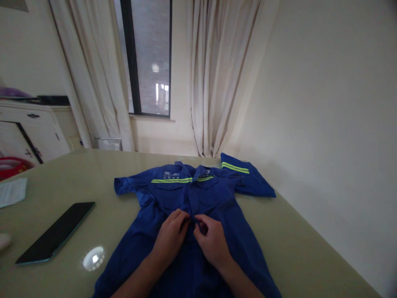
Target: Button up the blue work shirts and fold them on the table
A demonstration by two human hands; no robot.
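A blue short-sleeved work shirt (204,194) lies spread on the table, collar at the far side, with a yellow-green stripe and pale lettering across its chest. My left hand (172,231) pinches the fabric of the front opening near the middle. Close beside it, my right hand (211,236) pinches the other edge of the front, thumb and forefinger together. The fingertips almost meet at the opening, and any button between them is too small to make out. Both forearms rest over the lower part of the shirt.
The greenish table (297,256) reaches to the wall at the right. Behind the right sleeve lies another blue garment (254,178), folded, with a similar stripe. A black tablet-like slab (57,231) and a white paper (13,192) lie at the left. A red basin (14,166) stands beyond the table.
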